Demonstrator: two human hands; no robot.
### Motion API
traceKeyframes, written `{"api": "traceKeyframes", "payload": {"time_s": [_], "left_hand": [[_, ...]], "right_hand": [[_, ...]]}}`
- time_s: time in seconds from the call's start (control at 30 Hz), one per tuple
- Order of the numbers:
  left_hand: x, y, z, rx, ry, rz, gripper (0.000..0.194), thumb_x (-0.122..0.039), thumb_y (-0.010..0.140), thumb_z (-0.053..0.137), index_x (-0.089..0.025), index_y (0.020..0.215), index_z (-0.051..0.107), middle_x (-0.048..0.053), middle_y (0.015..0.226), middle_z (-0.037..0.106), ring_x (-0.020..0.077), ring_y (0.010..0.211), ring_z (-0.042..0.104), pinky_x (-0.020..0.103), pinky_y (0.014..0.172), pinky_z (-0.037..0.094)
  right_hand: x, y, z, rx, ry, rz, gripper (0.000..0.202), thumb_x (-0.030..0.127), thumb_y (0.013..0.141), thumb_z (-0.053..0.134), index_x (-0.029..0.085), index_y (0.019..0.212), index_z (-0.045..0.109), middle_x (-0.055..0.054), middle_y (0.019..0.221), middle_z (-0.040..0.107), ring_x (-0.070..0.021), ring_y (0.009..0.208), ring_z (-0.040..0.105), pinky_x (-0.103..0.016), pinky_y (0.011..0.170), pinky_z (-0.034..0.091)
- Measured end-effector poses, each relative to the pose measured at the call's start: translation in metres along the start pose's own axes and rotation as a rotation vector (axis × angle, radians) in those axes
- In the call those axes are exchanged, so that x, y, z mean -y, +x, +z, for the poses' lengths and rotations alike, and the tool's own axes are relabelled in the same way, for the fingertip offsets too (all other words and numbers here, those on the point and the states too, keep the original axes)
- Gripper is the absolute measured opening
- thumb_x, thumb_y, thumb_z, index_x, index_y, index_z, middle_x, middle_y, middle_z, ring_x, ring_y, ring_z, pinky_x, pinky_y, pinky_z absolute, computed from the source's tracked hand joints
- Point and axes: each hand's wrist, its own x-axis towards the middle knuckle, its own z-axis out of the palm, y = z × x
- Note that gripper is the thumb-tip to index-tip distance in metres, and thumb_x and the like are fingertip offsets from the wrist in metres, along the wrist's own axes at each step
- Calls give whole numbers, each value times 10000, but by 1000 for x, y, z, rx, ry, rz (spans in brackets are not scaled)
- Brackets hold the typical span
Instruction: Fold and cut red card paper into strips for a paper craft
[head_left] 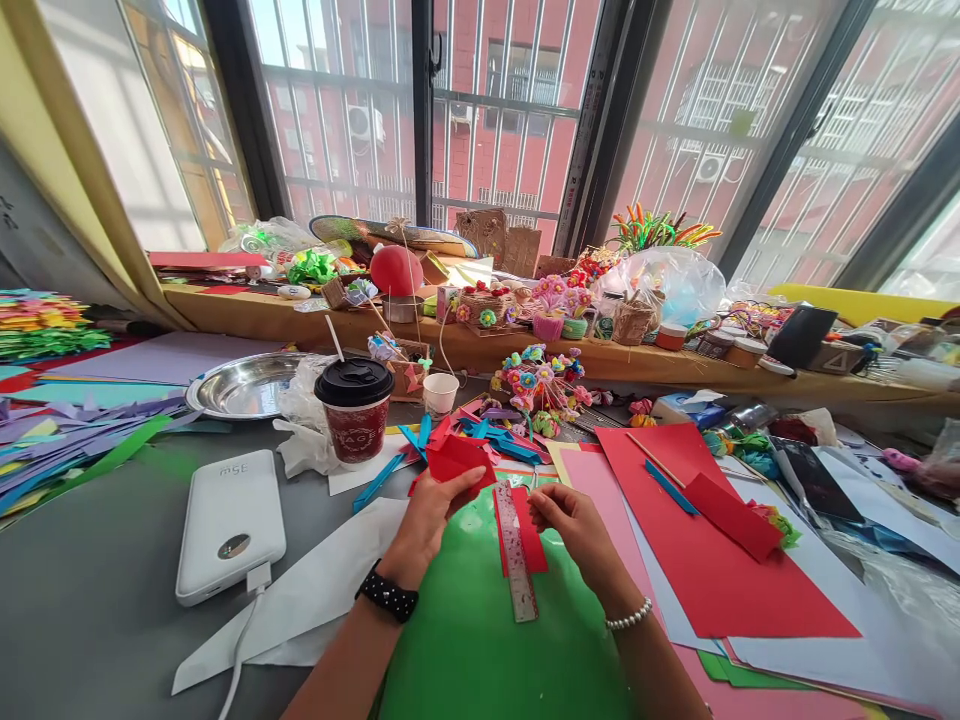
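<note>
My left hand (433,520), with a dark dotted band on its wrist, is closed on a piece of red paper (459,460). To its right is my right hand (571,522), its fingers pinched together; what they hold, if anything, is too small to make out. A clear patterned ruler (516,560) lies on a smaller red paper strip (534,545), just left of my right fingertips. Under both hands is a shiny green mat (480,660). Blue folded paper strips (499,438) lie in a heap beyond my left hand.
A lidded coffee cup (352,420), a white paper cup (440,394) and a metal plate (244,388) stand behind on the left. A white power bank (231,530) with a cable lies at left. Red card (780,600) covers paper sheets at right. Crafts crowd the window ledge (600,358).
</note>
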Motion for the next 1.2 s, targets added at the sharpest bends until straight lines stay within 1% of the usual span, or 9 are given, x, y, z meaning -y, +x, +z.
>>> {"api": "traceKeyframes", "payload": {"time_s": [0.03,0.1,0.3,0.47,0.53,0.67,0.8,0.93,1.2], "left_hand": [[0,0,0,-9,7,11,315,-196,512,716,-157,789,571,-10,689,638,113,621,591,209,610,476],[2,-1,2,42,37,12,325,-209,513,715,-157,801,574,6,732,648,137,668,601,235,640,481],[10,-9,10,269,168,-10,306,-259,578,671,-151,851,583,62,858,647,189,799,595,306,752,463],[-7,-8,3,313,220,-63,405,-255,546,698,-150,913,565,67,878,649,195,815,595,273,711,466],[-17,-6,-1,291,182,-55,448,-271,573,682,-181,988,539,50,888,648,166,804,597,243,692,462],[-28,-3,-6,201,189,-49,299,-272,539,699,-149,800,623,44,825,660,151,758,600,224,685,457],[-23,-3,-4,111,248,-38,252,-232,466,731,-143,684,640,27,709,663,155,693,600,236,635,471],[-17,-3,-1,130,317,-34,261,-241,466,728,-145,693,643,23,660,654,151,658,593,231,597,475],[-12,1,-5,195,374,-10,254,-229,492,717,-145,726,664,21,675,651,124,588,575,212,562,469]], "right_hand": [[0,0,0,-20,-2,-8,264,403,701,546,143,657,559,8,584,527,-107,554,493,-225,545,423],[0,0,1,-38,-8,-23,266,410,696,547,145,682,569,3,605,541,-115,575,508,-229,552,433],[1,1,6,-25,-78,-48,257,402,659,588,146,677,574,0,610,559,-119,565,525,-225,534,432],[0,1,-8,12,-98,-4,264,409,666,573,146,668,567,9,568,542,-115,538,516,-224,514,419],[1,1,-13,21,-102,16,255,399,667,575,145,656,560,14,560,536,-107,527,505,-217,507,410],[5,0,-16,70,-109,33,246,390,662,582,147,639,549,14,575,542,-101,526,501,-211,504,405],[6,0,-15,39,-77,12,248,392,677,570,144,681,573,-1,612,571,-117,574,534,-225,540,433],[3,1,-15,-19,-17,1,245,370,664,591,144,757,592,-21,684,606,-137,614,566,-244,547,463],[3,2,-16,-37,-62,-50,231,321,665,591,147,813,630,-34,739,632,-124,584,552,-232,497,459]]}}
